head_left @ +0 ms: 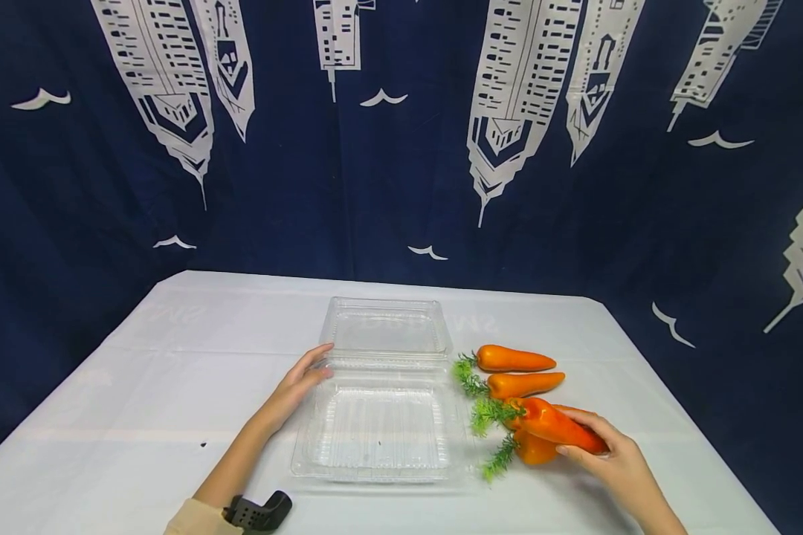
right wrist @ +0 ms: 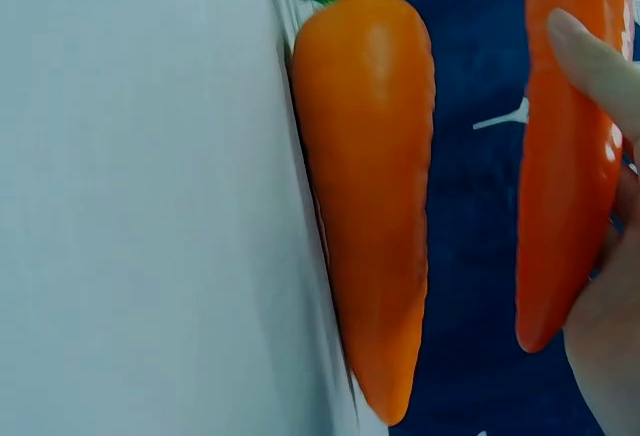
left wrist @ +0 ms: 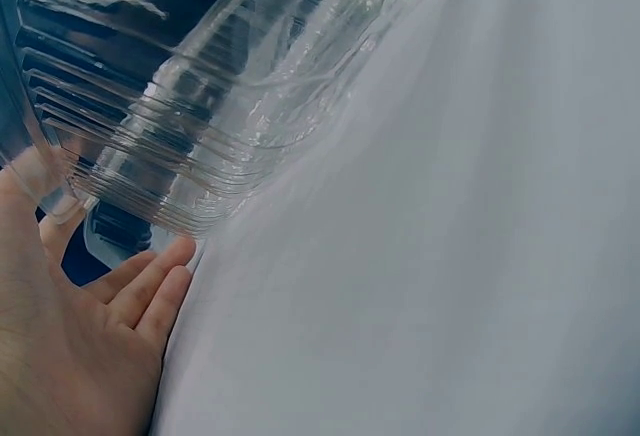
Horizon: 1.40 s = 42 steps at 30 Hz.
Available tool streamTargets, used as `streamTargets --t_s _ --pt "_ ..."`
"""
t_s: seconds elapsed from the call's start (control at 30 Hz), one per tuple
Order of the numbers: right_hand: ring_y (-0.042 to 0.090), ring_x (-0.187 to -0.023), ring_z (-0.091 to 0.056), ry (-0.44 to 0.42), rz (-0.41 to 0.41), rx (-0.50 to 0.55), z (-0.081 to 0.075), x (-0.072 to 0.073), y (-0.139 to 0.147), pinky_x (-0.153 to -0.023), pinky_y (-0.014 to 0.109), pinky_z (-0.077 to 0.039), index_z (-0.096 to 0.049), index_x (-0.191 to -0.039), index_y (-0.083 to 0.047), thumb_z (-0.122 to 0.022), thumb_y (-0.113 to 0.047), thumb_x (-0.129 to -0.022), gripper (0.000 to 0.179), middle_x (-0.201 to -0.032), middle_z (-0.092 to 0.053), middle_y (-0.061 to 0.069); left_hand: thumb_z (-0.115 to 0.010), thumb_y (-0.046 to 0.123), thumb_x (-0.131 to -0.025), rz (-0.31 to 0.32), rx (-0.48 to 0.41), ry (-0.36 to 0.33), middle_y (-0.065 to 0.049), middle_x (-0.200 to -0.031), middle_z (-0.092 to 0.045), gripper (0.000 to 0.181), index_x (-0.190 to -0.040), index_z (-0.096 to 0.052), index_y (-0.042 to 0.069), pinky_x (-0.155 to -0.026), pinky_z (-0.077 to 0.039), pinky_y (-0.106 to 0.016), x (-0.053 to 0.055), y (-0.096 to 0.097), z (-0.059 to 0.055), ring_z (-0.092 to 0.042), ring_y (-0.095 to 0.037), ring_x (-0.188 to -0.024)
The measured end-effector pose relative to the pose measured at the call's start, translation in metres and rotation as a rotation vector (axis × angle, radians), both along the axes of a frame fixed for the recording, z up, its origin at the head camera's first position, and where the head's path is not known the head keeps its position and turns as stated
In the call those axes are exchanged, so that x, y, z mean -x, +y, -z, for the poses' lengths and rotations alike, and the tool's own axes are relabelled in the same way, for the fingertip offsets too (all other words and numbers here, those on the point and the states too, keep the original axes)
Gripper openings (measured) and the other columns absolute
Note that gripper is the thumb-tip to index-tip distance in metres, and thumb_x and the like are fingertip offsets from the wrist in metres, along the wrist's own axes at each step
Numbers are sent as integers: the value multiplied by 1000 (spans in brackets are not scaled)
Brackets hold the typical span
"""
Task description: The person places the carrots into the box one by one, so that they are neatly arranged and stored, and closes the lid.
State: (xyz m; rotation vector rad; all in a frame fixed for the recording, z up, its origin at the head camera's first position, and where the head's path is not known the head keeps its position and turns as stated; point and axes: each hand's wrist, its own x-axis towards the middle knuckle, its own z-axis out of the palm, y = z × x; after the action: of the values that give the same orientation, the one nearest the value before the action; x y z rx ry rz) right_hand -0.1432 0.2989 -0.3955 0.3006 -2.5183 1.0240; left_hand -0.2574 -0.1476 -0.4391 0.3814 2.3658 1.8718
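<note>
A clear plastic clamshell container lies spread open at the table's middle, its lid half toward the back. My left hand touches its left edge near the hinge, fingers fairly straight; the left wrist view has the same hand beside the ribbed plastic wall. To the right of the container, my right hand grips a reddish-orange carrot with thumb and fingers around its body. In the right wrist view this carrot is apart from an orange carrot lying on the table.
Two orange carrots with green tops, a back one and a nearer one, lie right of the lid. Another carrot shows partly under the held one. A white cloth covers the table; a navy printed curtain hangs behind.
</note>
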Motion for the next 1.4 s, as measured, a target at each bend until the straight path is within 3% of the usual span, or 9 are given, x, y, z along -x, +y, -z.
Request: streamTargets --t_s 0.17,0.3,0.5,0.77,1.17,1.27,1.4 --pt "-20 -96 -43 132 16 -31 -5 3 -9 -78 -4 -35 -63 -110 -10 -76 -4 -68 44 -106 -49 -33 -47 30 -91 -21 0 5 -13 -148 -22 50 -138 -32 27 -106 -17 -63 -1 -2 -1 -23 -37 -136" --pt "-21 -97 -42 188 34 -42 -10 1 -13 -78 -5 -35 -63 -110 -8 -76 0 -66 47 -107 -48 -33 -47 29 -91 -21 -4 0 -13 -148 -22 49 -138 -33 28 -106 -17 -64 -1 -2 0 -24 -38 -135" --pt "-22 -96 -39 180 55 -79 -17 -4 -21 -74 -5 -37 -61 -113 -11 -76 -5 -69 47 -107 -48 -29 -48 30 -91 -30 2 -5 -14 -147 -24 49 -138 -34 29 -105 -19 -64 0 0 1 -26 -38 -135" --pt "-24 -97 -34 154 76 -126 -23 -7 -26 -77 -8 -33 -58 -118 -13 -74 -9 -72 48 -107 -59 4 -48 32 -90 -16 8 -3 -15 -147 -23 51 -138 -33 26 -105 -19 -64 0 0 -1 -25 -39 -135" --pt "-15 -95 -40 172 73 -156 -33 -1 -46 -81 -9 -28 -60 -116 -13 -75 -10 -71 47 -106 -63 7 -47 32 -90 -11 2 1 -13 -148 -22 50 -138 -33 28 -106 -17 -64 1 1 2 -23 -37 -136" --pt "-3 -93 -47 178 74 -188 -36 1 -53 -80 0 -36 -60 -115 -15 -75 -12 -71 47 -107 -64 5 -47 32 -91 -4 4 1 -13 -148 -22 50 -139 -32 28 -106 -16 -64 0 1 2 -22 -37 -136" --pt "13 -93 -55 171 67 -232 -40 6 -62 -78 27 -46 -60 -117 -18 -74 -17 -73 46 -108 -64 0 -47 32 -91 -6 4 7 -14 -148 -22 49 -138 -33 29 -105 -16 -65 0 2 1 -23 -38 -136"
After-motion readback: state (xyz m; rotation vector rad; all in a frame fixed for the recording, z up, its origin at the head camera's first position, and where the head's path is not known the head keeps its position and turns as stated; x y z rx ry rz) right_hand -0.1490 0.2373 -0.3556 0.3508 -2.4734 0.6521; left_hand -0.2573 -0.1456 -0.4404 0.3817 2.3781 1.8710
